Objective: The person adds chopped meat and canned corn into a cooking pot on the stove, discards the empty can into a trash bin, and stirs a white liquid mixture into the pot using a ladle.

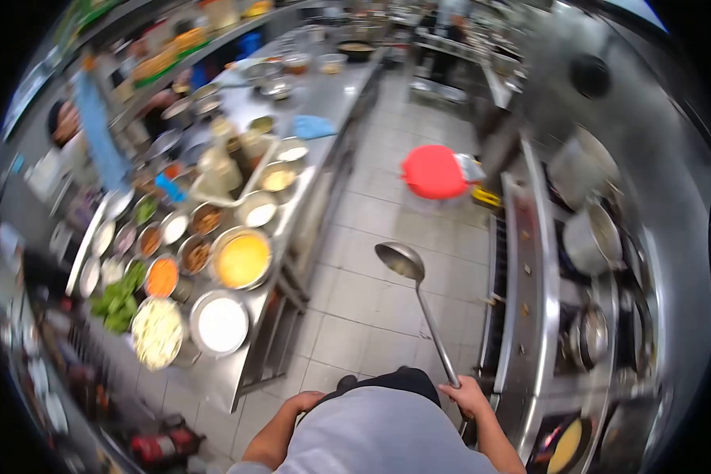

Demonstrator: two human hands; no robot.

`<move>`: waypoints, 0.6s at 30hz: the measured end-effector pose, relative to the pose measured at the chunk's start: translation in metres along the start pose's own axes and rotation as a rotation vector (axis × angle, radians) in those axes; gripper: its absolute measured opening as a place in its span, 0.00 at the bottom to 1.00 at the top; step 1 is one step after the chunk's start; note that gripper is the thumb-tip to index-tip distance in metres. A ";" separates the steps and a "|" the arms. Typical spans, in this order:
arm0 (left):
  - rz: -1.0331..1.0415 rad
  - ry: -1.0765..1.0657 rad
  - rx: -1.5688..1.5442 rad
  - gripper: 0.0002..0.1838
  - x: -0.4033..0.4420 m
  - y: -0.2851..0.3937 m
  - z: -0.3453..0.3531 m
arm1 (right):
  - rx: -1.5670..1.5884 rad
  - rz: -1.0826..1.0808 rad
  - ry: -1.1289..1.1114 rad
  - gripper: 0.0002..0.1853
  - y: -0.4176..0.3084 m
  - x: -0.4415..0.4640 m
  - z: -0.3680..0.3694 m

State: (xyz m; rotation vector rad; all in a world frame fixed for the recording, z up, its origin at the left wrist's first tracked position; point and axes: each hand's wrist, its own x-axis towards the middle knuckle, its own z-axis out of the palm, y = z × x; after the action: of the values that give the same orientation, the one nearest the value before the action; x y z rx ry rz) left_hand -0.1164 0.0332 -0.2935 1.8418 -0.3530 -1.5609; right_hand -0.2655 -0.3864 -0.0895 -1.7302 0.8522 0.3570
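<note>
My right hand (468, 396) is wrapped round the handle of a long metal ladle (436, 332). The ladle slants up and forward over the floor, its bowl at the far end. Close to my waist, on the left, is my left hand (304, 401); its fingers are partly hidden against dark clothing, so I cannot make out their pose. To the right of my right hand, a dark pan (547, 454) on the stove holds a flat yellow food (566, 449) that could be egg or batter.
At left, a steel table (237, 347) carries several bowls, including yellow liquid (243, 259), white contents (220, 322) and shredded orange food (162, 276). Pots (592, 238) line the stove at right. A red-lidded container (434, 171) stands on the tiled floor. Another person (67, 126) is beyond the table.
</note>
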 end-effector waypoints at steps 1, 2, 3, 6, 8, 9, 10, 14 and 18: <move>0.030 0.083 -0.028 0.26 0.000 -0.020 0.010 | -0.023 0.012 -0.042 0.14 -0.023 0.015 0.001; 0.014 0.130 -0.079 0.26 -0.007 -0.033 0.018 | -0.061 -0.007 -0.100 0.14 -0.034 0.033 0.003; 0.063 0.251 -0.061 0.24 -0.013 -0.044 0.028 | -0.063 -0.058 -0.154 0.14 -0.042 0.053 0.003; -0.114 0.326 -0.384 0.20 -0.026 -0.044 0.052 | -0.166 -0.166 -0.307 0.14 -0.063 0.108 -0.001; -0.294 0.253 -0.741 0.17 -0.035 -0.029 0.058 | -0.260 -0.231 -0.400 0.14 -0.085 0.142 -0.004; -0.250 0.277 -0.825 0.15 -0.038 -0.018 0.062 | -0.268 -0.232 -0.445 0.14 -0.100 0.152 -0.008; -0.207 0.298 -0.907 0.14 -0.041 -0.009 0.075 | -0.276 -0.225 -0.488 0.14 -0.113 0.158 -0.013; -0.162 0.615 -1.136 0.18 -0.014 0.017 0.086 | -0.461 -0.290 -0.596 0.12 -0.184 0.171 -0.013; 0.246 1.038 -1.631 0.21 -0.024 0.078 0.065 | -0.499 -0.298 -0.766 0.10 -0.216 0.197 0.002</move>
State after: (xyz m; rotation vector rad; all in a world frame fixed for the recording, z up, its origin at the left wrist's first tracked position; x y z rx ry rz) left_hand -0.1667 -0.0299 -0.2275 0.8787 0.8921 -0.1782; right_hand 0.0216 -0.4300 -0.0605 -1.9083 -0.0649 1.0066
